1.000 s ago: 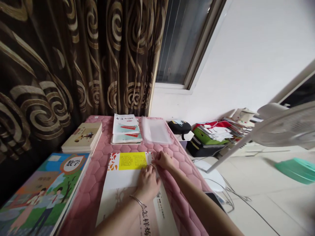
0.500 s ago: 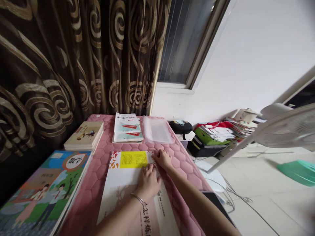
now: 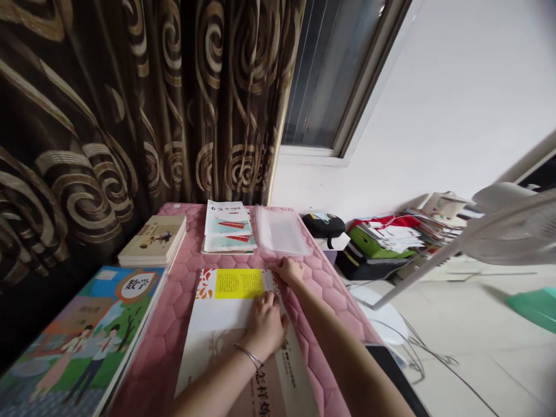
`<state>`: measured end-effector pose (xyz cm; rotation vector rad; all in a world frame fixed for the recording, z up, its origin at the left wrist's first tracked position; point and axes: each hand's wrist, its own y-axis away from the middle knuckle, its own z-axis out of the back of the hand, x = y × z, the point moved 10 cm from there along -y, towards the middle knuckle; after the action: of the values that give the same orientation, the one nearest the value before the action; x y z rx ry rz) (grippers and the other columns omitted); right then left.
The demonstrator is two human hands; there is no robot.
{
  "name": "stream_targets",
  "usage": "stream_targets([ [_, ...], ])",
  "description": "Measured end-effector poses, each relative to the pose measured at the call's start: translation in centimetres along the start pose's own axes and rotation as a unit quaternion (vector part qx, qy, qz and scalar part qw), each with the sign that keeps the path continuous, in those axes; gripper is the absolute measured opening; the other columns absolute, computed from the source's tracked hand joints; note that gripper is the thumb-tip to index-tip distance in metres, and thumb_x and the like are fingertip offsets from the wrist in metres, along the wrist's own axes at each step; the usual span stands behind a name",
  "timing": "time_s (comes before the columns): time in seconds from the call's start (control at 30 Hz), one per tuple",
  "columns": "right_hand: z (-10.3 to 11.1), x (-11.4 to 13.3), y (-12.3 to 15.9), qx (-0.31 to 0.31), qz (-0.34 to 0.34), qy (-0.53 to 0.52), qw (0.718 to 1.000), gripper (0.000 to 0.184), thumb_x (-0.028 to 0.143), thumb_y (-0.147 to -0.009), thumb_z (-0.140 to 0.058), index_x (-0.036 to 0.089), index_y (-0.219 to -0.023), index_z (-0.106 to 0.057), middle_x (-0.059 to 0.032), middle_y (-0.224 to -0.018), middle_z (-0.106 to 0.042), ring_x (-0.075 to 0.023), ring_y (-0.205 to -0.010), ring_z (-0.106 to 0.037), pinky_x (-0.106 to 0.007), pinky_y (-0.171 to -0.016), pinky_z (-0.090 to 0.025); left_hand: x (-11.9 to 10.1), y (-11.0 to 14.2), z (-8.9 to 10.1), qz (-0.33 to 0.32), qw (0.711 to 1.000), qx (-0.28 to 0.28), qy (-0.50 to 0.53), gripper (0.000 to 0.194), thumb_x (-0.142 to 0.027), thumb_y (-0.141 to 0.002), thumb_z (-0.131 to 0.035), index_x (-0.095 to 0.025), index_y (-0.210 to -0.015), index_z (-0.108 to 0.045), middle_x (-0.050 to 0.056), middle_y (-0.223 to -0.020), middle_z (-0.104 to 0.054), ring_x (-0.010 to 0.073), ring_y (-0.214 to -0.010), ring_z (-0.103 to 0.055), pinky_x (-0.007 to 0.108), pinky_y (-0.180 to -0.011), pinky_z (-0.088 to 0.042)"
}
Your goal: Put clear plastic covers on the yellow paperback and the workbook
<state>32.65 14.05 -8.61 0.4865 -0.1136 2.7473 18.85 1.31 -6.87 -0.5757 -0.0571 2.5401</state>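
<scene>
A book (image 3: 226, 313) with a white cover, a yellow label and an orange corner pattern lies on the pink quilted table (image 3: 174, 301) in front of me. My left hand (image 3: 264, 324), with a thin bracelet on the wrist, rests on the book's right side, fingers pressed flat on the cover. My right hand (image 3: 289, 270) is at the book's far right corner, fingertips closed on the cover's edge. Whether anything else is pinched there is hidden.
A colourful maths textbook (image 3: 82, 336) lies at the near left, a beige book stack (image 3: 153, 238) behind it. Teal and white workbooks (image 3: 228, 226) and a clear plastic sleeve (image 3: 281, 231) sit at the far end. A white fan (image 3: 504, 231) stands to the right, with papers and cables on the floor.
My right hand has slid farther along the book's right edge toward its far corner. My left hand stays pressed on the cover. The view has shifted slightly.
</scene>
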Motion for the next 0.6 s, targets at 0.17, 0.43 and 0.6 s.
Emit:
stream_targets([
  [0.17, 0.5, 1.9, 1.9, -0.037, 0.034, 0.014, 0.999, 0.024, 0.032, -0.092, -0.05, 0.017, -0.105, -0.064, -0.0169, -0.115, -0.064, -0.0312, -0.111, -0.055, -0.041, -0.086, -0.039, 0.0, 0.1, 0.0, 0.003, 1.0, 0.002, 0.003, 0.042, -0.034, -0.089, -0.048, -0.013, -0.124, -0.061, 0.015, -0.127, -0.058, 0.0296, -0.117, -0.053, 0.043, -0.106, -0.039],
  [0.43, -1.3, 5.5, 7.8, 0.015, 0.211, 0.02, 0.977, 0.04, 0.024, -0.097, -0.041, 0.03, -0.135, -0.053, -0.0057, -0.146, -0.05, -0.0227, -0.134, -0.041, -0.04, -0.105, -0.032, 2.9, -1.7, 0.5, -0.045, 0.998, 0.04, -0.022, 0.041, -0.011, -0.091, -0.034, -0.011, -0.123, -0.059, 0.014, -0.129, -0.062, 0.0197, -0.118, -0.058, 0.031, -0.103, -0.044],
  [0.6, -2.2, 5.3, 8.2, 0.043, 0.219, 0.042, 0.974, 0.044, 0.027, -0.1, -0.034, 0.028, -0.143, -0.046, -0.0055, -0.152, -0.041, -0.0232, -0.141, -0.033, -0.049, -0.111, -0.025, 8.4, -2.4, 2.6, -0.055, 0.997, 0.044, -0.042, 0.046, -0.015, -0.092, -0.036, -0.013, -0.136, -0.051, 0.011, -0.145, -0.051, 0.0177, -0.132, -0.049, 0.031, -0.111, -0.037],
])
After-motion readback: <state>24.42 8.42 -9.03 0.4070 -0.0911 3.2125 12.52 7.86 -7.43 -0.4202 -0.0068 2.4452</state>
